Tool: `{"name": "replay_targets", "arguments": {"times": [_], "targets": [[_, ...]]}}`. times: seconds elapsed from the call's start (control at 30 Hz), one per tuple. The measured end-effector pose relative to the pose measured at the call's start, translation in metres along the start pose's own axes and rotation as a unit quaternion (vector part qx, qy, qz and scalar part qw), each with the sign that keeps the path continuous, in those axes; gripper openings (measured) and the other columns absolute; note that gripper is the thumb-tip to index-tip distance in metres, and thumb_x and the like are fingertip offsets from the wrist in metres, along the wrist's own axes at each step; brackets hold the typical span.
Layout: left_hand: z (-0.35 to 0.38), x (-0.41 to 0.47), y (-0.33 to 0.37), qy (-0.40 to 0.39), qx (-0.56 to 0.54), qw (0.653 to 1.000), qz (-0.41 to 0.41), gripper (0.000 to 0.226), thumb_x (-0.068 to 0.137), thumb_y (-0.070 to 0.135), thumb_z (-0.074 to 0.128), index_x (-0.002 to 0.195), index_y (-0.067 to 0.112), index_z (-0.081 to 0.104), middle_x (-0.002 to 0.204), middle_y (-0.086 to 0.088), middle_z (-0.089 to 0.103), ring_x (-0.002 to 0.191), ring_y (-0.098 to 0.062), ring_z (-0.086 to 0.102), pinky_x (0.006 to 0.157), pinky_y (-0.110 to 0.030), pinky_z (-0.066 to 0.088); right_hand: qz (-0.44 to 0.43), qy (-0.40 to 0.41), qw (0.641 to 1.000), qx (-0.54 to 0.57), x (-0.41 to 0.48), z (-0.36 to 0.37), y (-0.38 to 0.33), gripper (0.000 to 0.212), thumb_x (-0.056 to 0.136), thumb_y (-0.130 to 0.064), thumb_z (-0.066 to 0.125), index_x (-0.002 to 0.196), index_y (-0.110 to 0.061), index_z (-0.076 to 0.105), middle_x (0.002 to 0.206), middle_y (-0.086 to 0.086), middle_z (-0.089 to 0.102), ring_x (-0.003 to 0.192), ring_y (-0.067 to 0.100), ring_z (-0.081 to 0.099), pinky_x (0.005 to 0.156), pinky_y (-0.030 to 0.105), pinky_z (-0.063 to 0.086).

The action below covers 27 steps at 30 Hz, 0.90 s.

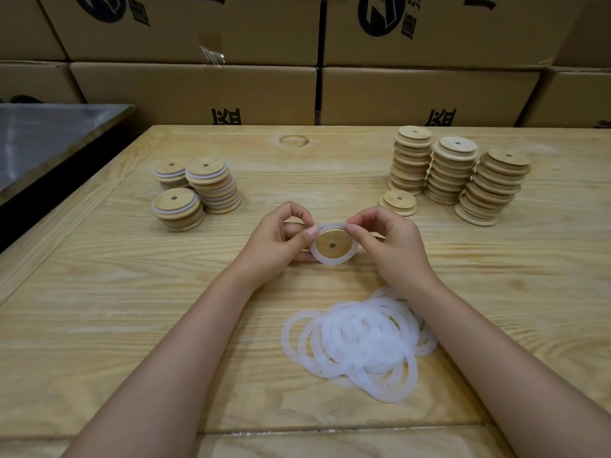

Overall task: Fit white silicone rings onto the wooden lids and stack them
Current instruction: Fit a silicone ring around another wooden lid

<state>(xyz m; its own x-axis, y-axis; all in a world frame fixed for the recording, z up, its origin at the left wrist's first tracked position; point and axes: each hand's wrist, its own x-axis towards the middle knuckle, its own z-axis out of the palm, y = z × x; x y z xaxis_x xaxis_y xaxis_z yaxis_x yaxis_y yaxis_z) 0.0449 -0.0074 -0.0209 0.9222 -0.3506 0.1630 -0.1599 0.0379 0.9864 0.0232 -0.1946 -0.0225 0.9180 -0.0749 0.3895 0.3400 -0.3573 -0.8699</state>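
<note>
On table | hands pinch ringed lid | loose rings nearer | stacks flanking

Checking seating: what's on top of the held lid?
A white silicone ring sits on the wooden lid, around its raised centre; left hand and right hand pinch the ring's top edge. Underside hidden.

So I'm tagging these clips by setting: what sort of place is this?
Probably a warehouse or packing workshop: printed cardboard cartons stacked behind a wooden table, with stacks of wooden lids and a heap of silicone rings for batch assembly.
</note>
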Motion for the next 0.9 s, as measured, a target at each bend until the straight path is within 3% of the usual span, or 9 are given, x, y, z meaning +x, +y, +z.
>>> {"name": "replay_targets", "arguments": {"times": [0.2, 0.43, 0.67, 0.9], "targets": [[0.003, 0.001, -0.001, 0.023, 0.024, 0.999, 0.005, 0.008, 0.091, 0.006, 0.058, 0.087, 0.010, 0.053, 0.072, -0.008, 0.070, 0.079, -0.019, 0.068, 0.074, -0.043, 0.059, 0.019, -0.017, 1.000, 0.010, 0.002, -0.003, 0.003, 0.010, 0.086, -0.014, 0.068, 0.080, -0.022, 0.064, 0.080, -0.012, 0.067, 0.077, -0.002, 0.061, 0.070, 0.014, 0.048], [-0.004, 0.000, -0.004, 0.056, 0.046, 0.997, -0.019, 0.006, 0.084, 0.004, 0.068, 0.084, 0.007, 0.062, 0.076, -0.004, 0.073, 0.079, -0.019, 0.072, 0.077, -0.030, 0.058, 0.017, -0.036, 0.999, 0.016, 0.003, -0.004, 0.006, 0.010, 0.086, -0.015, 0.068, 0.080, -0.023, 0.064, 0.080, -0.012, 0.068, 0.079, 0.001, 0.063, 0.073, 0.017, 0.050], [-0.007, 0.000, -0.002, 0.063, -0.014, 0.997, -0.053, 0.006, 0.082, 0.003, 0.068, 0.078, 0.004, 0.064, 0.076, -0.007, 0.073, 0.079, -0.019, 0.071, 0.076, -0.026, 0.058, 0.040, -0.045, 0.998, 0.033, 0.004, -0.006, 0.008, 0.004, 0.087, -0.012, 0.067, 0.083, -0.012, 0.065, 0.085, 0.003, 0.070, 0.085, 0.020, 0.066, 0.085, 0.039, 0.055], [-0.009, 0.001, -0.003, 0.051, -0.006, 0.998, -0.044, 0.011, 0.087, 0.002, 0.063, 0.078, 0.004, 0.058, 0.065, -0.003, 0.069, 0.074, -0.015, 0.070, 0.071, -0.026, 0.058, 0.042, -0.050, 0.997, 0.048, 0.003, -0.006, 0.007, 0.007, 0.087, -0.010, 0.066, 0.082, -0.014, 0.064, 0.083, 0.001, 0.069, 0.083, 0.018, 0.065, 0.084, 0.043, 0.056]]}}
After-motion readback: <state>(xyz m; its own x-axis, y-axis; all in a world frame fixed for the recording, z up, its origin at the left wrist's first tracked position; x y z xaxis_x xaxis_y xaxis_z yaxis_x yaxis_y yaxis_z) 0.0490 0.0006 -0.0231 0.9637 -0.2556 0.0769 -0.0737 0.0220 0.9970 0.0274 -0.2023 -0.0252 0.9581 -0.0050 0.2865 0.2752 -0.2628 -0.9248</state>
